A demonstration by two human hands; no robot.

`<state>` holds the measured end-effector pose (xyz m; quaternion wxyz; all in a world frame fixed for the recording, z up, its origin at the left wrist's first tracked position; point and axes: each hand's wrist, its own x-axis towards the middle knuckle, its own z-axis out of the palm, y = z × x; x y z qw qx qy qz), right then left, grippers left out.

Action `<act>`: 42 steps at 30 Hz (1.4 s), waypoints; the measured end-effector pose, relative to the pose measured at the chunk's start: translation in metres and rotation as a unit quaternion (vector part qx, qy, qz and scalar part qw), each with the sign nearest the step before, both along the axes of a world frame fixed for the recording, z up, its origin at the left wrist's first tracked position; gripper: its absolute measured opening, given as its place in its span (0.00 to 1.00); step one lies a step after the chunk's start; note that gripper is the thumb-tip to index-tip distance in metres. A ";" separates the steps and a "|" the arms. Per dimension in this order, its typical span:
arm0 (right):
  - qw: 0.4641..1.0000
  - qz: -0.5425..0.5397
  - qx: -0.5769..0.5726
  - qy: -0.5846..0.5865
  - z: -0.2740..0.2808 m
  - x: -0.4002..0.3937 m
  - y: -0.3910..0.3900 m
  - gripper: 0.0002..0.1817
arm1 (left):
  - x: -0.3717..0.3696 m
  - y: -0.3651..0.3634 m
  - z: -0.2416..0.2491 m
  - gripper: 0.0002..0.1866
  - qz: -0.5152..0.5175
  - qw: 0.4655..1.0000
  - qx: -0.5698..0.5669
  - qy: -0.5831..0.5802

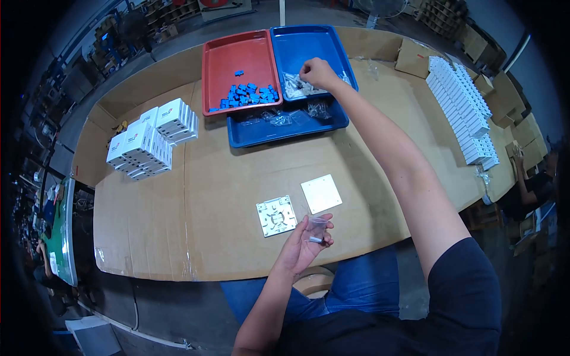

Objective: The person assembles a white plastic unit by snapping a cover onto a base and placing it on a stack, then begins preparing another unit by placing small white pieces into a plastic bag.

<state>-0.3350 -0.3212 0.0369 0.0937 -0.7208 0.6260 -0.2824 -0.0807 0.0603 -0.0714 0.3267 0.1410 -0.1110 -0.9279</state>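
Near the table's front edge, my left hand [301, 249] grips a small clear plastic bag [319, 224], with a small whitish piece [315, 240] low in it. Just beyond that hand lie a white plastic base with clips and ring-shaped guides [276, 216] and a flat white square cover [322, 194]. My right arm reaches far forward, and my right hand [319, 74] is over the blue tray [304, 37] that holds many small whitish parts [295, 89]. Its fingers are pinched together; what is between them, if anything, is too small to make out.
Left of the blue tray stands a red tray [237, 50] with blue clip-like pieces [249, 95]. A lower blue tray [285, 135] holds clear bags. White boxes [142, 139] are stacked at left, white units [460, 101] at right. Other people sit at both sides.
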 end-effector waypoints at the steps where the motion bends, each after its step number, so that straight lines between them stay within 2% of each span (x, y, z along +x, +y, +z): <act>1: 1.000 -0.002 -0.004 0.003 0.008 -0.004 0.004 0.08 | 0.000 0.000 0.000 0.31 -0.002 1.000 -0.004 0.003; 2: 0.983 0.005 0.040 -0.180 0.022 -0.004 0.017 0.07 | 0.000 0.001 0.000 0.32 0.002 1.000 -0.001 0.007; 3: 0.931 0.013 0.082 -0.357 0.034 -0.003 0.030 0.06 | 0.000 0.001 0.000 0.32 0.006 1.000 0.000 0.012; 4: 0.888 0.055 0.090 -0.447 0.044 -0.001 0.044 0.11 | 0.000 0.001 -0.001 0.32 0.004 1.000 -0.004 0.015; 5: 0.890 0.056 0.086 -0.445 0.056 0.001 0.059 0.11 | 0.000 0.002 -0.003 0.32 0.005 1.000 -0.005 0.014; 7: 0.793 0.147 0.116 -0.579 0.081 0.007 0.093 0.19 | -0.001 0.001 -0.004 0.32 0.005 1.000 -0.007 0.013; 8: 0.794 0.147 0.113 -0.579 0.093 0.011 0.111 0.19 | -0.001 0.001 -0.004 0.32 0.009 1.000 -0.005 0.018; 10: 0.738 0.216 0.115 -0.629 0.109 0.019 0.145 0.26 | 0.000 0.003 -0.005 0.32 0.012 1.000 -0.002 0.021; 13: 0.705 0.273 0.115 -0.644 0.118 0.023 0.175 0.26 | 0.000 0.003 -0.004 0.32 0.014 0.999 0.012 0.031; 17: 0.692 0.269 0.120 -0.659 0.111 0.028 0.201 0.27 | 0.001 0.004 -0.007 0.31 0.028 0.999 0.006 0.020; 19: 0.678 0.260 0.130 -0.675 0.092 0.027 0.209 0.24 | 0.001 0.004 -0.013 0.31 0.030 0.999 0.000 0.034; 21: 0.795 0.167 0.139 -0.566 0.063 0.028 0.226 0.20 | 0.001 0.005 -0.014 0.30 0.039 0.999 -0.002 0.019; 23: 0.844 0.149 0.144 -0.494 0.023 0.028 0.251 0.15 | 0.001 0.006 -0.013 0.31 0.039 0.999 -0.011 0.011; 25: 0.844 0.091 0.194 -0.492 -0.012 0.034 0.284 0.13 | 0.002 0.005 -0.015 0.31 0.036 0.999 -0.029 0.011; 29: 0.835 0.048 0.234 -0.495 -0.044 0.042 0.346 0.12 | 0.001 0.005 -0.014 0.31 0.034 0.999 -0.040 0.014; 31: 0.859 0.057 0.201 -0.468 -0.052 0.042 0.360 0.10 | 0.001 0.006 -0.011 0.31 0.033 0.999 -0.037 0.009; 33: 0.858 0.053 0.202 -0.469 -0.039 0.046 0.368 0.08 | 0.000 0.005 -0.010 0.31 0.033 0.998 -0.046 0.007; 36: 0.859 0.103 0.191 -0.463 -0.027 0.046 0.369 0.06 | 0.000 0.005 -0.008 0.29 0.028 0.999 -0.046 0.003; 38: 0.921 0.145 0.235 -0.274 -0.011 0.044 0.365 0.08 | 0.001 0.005 -0.008 0.26 0.024 0.999 -0.045 0.003; 39: 0.920 0.145 0.238 -0.275 -0.009 0.044 0.363 0.08 | 0.000 0.006 -0.009 0.26 0.025 0.999 -0.042 0.002; 41: 0.934 0.243 0.187 -0.181 -0.009 0.045 0.358 0.08 | 0.001 0.006 -0.008 0.26 0.022 0.998 -0.057 -0.014; 42: 0.920 0.273 0.204 -0.191 -0.013 0.045 0.353 0.08 | 0.000 0.006 -0.009 0.25 0.022 0.998 -0.062 -0.006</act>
